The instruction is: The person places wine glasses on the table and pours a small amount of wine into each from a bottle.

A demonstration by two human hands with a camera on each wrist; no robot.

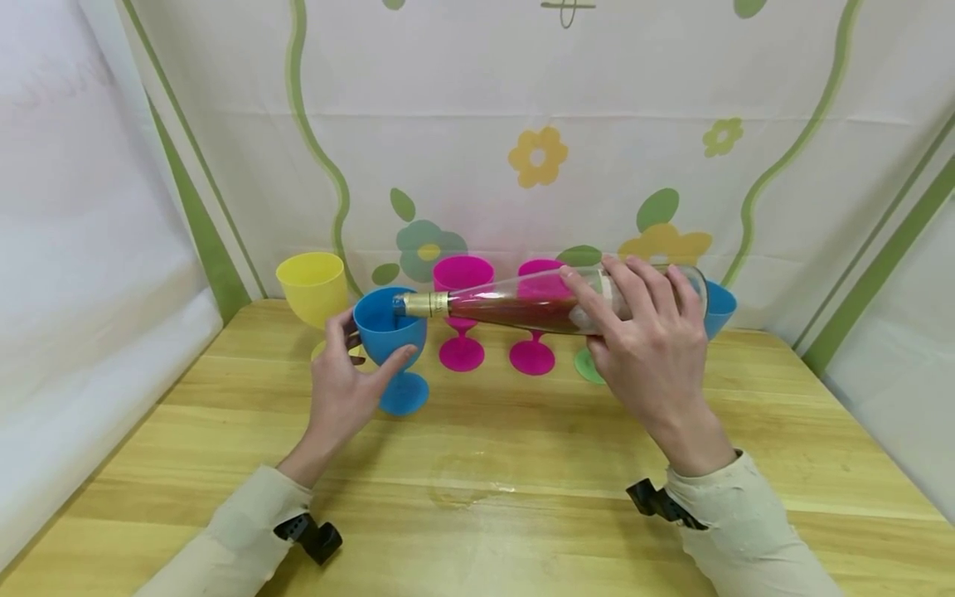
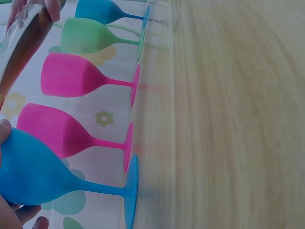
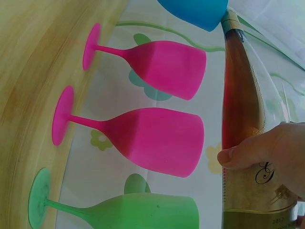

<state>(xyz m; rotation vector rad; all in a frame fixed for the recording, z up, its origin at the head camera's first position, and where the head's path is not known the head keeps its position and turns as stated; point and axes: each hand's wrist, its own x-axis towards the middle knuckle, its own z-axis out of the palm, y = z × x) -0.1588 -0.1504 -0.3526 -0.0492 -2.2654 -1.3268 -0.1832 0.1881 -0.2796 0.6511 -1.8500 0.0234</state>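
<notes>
My right hand grips a clear glass bottle of reddish-brown liquid, tipped on its side. Its gold-foiled neck reaches over the rim of a blue goblet. My left hand holds that goblet's bowl, thumb in front and fingers behind; the goblet stands on the wooden table. The left wrist view shows the blue goblet and the bottle above it. In the right wrist view my thumb presses the bottle near its label.
Along the back stand a yellow goblet, two pink goblets, a green goblet mostly hidden behind my right hand, and another blue one. A flowered cloth backdrop closes the rear and sides.
</notes>
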